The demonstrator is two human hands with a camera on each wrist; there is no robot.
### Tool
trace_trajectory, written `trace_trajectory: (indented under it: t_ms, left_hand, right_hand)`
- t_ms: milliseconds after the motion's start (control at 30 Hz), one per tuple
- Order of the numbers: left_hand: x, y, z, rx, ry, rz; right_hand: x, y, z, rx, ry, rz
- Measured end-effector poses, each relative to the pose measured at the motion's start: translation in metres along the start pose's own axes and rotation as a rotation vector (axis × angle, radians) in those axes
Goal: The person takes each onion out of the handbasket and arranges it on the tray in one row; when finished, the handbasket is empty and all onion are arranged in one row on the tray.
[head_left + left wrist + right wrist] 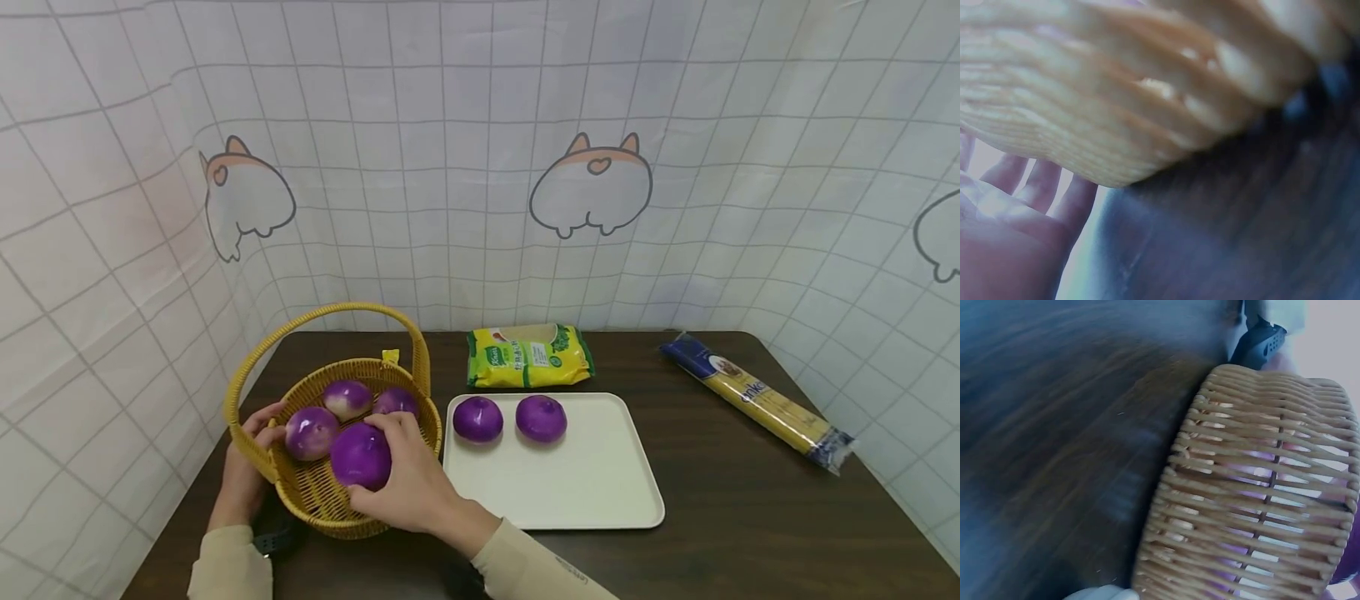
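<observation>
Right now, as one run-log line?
right fingers: hold purple turnip at basket | left fingers: at basket side | basket: three other turnips | tray: two turnips

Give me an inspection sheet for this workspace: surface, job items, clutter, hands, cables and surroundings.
Surface: dark, wood-grained table.
Job's things: three purple vegetables in the wicker basket; two more vegetables on the white tray.
Clutter: yellow-green packet behind the tray; blue-and-yellow packet lying at the right.
Right hand: grips another purple vegetable over the basket; whether that touches the basket's bottom is unclear.
Left hand: at the basket's left side; how firmly it holds is unclear.
Cables: nothing seen.
Surroundings: white grid-patterned cloth with cartoon animal prints.
</observation>
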State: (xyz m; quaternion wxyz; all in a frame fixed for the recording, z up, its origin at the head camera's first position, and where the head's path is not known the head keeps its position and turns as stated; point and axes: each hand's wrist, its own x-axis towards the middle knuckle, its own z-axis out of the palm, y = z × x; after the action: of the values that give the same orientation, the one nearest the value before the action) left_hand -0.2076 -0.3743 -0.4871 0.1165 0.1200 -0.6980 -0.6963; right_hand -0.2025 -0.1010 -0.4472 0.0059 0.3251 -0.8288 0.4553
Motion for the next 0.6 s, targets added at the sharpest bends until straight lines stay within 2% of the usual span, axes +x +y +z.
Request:
trace_trajectory:
  t_ms: [233, 600]
  left_hand:
    - [0.000, 0.007, 0.002, -0.018, -0.012, 0.009]
    - [-0.001, 0.003, -0.001, -0.008, -0.032, -0.003]
  right_hand:
    - [-0.005, 0.008, -0.008, -0.011, 0.022, -0.044]
    - [-0.015, 0.013, -0.009, 0.019, 0.055, -0.072]
